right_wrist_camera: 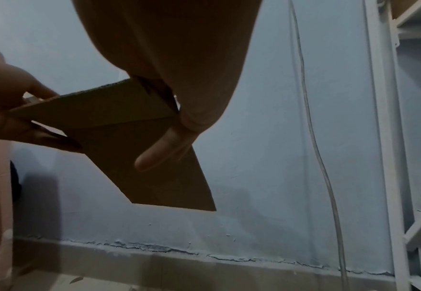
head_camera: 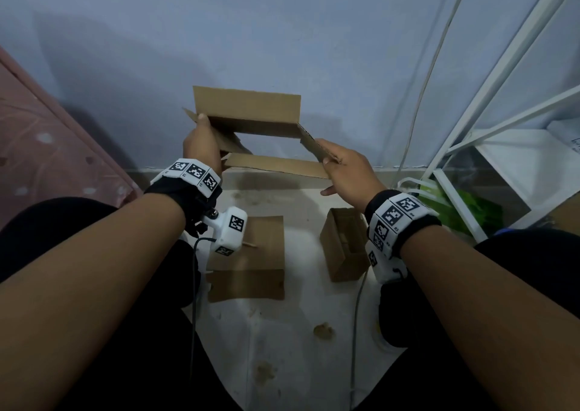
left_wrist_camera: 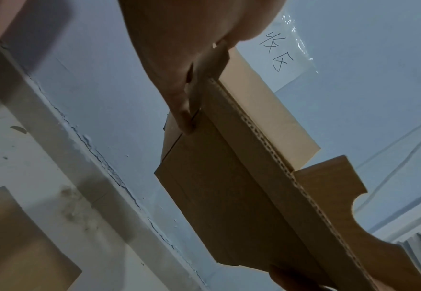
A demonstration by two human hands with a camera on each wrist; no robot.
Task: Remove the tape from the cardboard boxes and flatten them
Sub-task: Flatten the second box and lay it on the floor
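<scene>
I hold an opened brown cardboard box (head_camera: 251, 112) in the air in front of a blue wall, its flaps spread and its middle hollow. My left hand (head_camera: 201, 147) grips the box's left end, thumb on the upper panel; from the left wrist, the fingers (left_wrist_camera: 182, 102) pinch the cardboard (left_wrist_camera: 229, 187). My right hand (head_camera: 345, 169) grips the right end flap; from the right wrist, its fingers (right_wrist_camera: 164, 149) press on the dark flap (right_wrist_camera: 129, 141). On the floor below lie a flattened box (head_camera: 251, 263) and a small open box (head_camera: 345, 244).
A white metal rack (head_camera: 508, 147) stands at the right with a green bag (head_camera: 470, 206) beneath it. A cable (head_camera: 420, 97) hangs down the wall. A pink patterned cover (head_camera: 47, 147) lies at the left. My black-clad knees flank the stained pale floor (head_camera: 298, 348).
</scene>
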